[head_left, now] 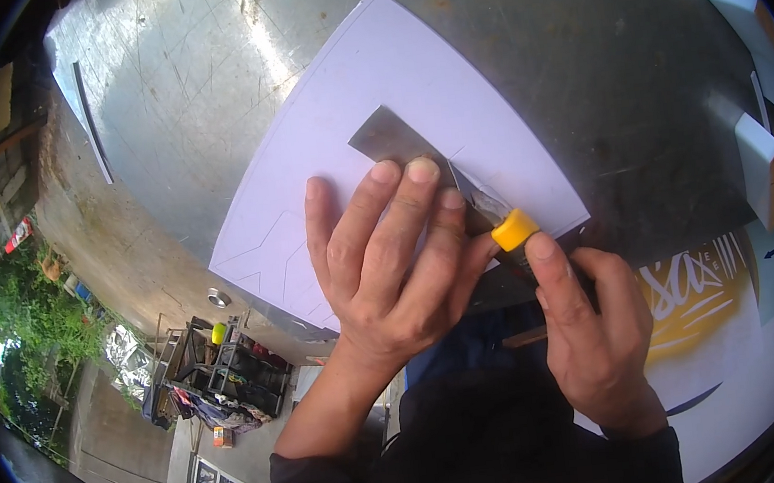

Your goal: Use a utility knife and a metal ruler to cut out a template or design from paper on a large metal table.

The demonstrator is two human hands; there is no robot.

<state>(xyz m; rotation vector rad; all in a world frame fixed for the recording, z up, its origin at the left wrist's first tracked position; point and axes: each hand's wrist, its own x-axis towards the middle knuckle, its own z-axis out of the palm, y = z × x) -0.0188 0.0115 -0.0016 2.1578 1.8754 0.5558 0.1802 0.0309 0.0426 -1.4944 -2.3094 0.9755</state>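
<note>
The right hand (599, 328) is closed around a yellow-collared knife (516, 230); the left hand (390, 269) lies spread, pressing down a metal plate (390, 137) without grasping it. I'd hold the blade snug to the plate's edge, draw it lightly, and tuck those near fingertips farther back. Both forearms reach in from below, fingers angled inward. The white sheet (368, 60) lies beneath, on the counter (613, 57).

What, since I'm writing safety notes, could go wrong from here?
The blade of the knife lies close to the fingers of the left hand, so a slip might cut them. The metal strip under those fingers could shift, perhaps sending the blade astray across the white sheet.
</note>
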